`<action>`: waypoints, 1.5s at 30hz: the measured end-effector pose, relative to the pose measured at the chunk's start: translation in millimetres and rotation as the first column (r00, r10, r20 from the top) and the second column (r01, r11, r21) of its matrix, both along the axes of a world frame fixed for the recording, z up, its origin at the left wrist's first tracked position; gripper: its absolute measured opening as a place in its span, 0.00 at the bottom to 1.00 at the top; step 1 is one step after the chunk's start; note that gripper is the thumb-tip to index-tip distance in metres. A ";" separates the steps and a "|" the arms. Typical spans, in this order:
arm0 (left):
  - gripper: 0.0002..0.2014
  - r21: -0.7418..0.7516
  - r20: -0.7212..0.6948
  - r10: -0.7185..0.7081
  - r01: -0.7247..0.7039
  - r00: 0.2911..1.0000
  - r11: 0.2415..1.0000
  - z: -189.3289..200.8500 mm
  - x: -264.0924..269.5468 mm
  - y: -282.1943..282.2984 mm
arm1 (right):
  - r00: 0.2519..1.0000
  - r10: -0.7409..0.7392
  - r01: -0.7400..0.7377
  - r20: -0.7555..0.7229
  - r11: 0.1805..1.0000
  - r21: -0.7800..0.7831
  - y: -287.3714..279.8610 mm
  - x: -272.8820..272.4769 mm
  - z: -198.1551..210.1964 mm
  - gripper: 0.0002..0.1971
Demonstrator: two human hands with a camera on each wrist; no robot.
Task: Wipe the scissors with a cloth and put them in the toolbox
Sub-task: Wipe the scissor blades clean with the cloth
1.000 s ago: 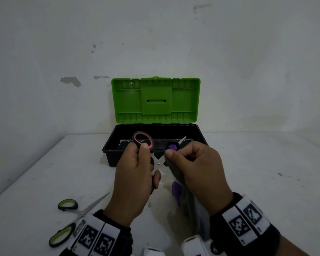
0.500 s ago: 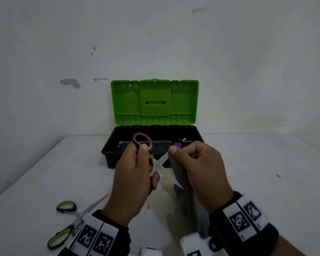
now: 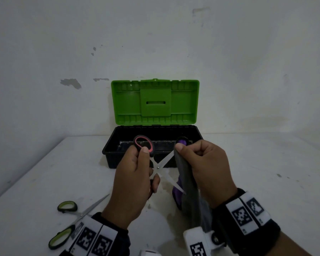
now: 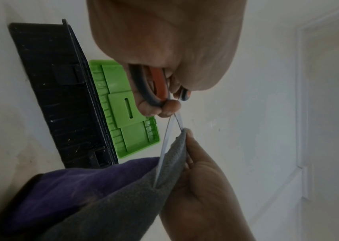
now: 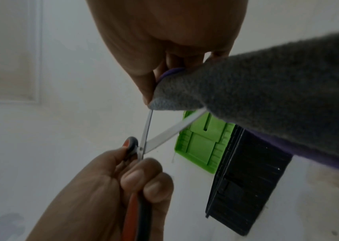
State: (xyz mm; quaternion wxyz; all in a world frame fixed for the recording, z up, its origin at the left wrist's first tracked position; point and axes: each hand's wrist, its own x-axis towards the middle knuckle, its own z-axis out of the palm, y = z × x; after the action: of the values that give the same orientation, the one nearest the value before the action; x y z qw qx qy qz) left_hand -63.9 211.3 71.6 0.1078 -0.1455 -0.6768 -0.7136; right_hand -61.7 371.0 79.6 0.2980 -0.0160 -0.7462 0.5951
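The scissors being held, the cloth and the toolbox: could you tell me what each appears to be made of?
Scissors: bright, reflective blades, probably steel; matte black-and-red handles look like plastic, perhaps rubber-coated.
Cloth: grey, fuzzy napped surface, likely fleece or microfibre, with a purple side.
Toolbox: moulded ribs and slight sheen suggest hard plastic, black base, green lid.

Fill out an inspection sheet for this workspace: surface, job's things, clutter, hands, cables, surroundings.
Surface: white table, stained and scuffed.
Job's things: red-handled scissors held up with blades spread open; grey cloth, purple on its other side, pinched over one blade; toolbox open, green lid upright, black base at the back of the table.
Clutter: green-handled scissors lying on the table at near left.
Hands: left hand grips the red-handled scissors by the handles; right hand pinches the cloth with curled fingers.
Cables: nothing seen.
Surroundings: white wall with chipped patches; marker bands on both wrists.
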 end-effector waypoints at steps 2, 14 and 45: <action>0.18 -0.002 -0.001 0.009 -0.009 1.000 1.000 -0.5 0.5 -0.5 | 0.999 0.033 -0.033 -0.013 0.999 0.027 -5.0 4.6 -0.4 0.14; 0.16 -0.157 -0.134 0.044 -0.065 0.990 0.985 0.7 1.1 -7.6 | 0.998 -0.032 0.041 0.050 0.983 -0.182 29.2 -7.9 12.7 0.14; 0.12 -0.304 -0.645 0.154 -0.436 0.748 0.847 -21.9 -1.7 4.4 | 0.993 -0.112 0.104 0.037 0.978 0.181 -5.5 -0.3 0.8 0.14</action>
State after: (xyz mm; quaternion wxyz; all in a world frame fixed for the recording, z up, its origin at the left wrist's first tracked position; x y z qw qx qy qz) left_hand -65.7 215.8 49.7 0.3947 -0.2712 -0.7639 -0.4327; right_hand -61.9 365.5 80.3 0.3126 -0.0438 -0.8013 0.5082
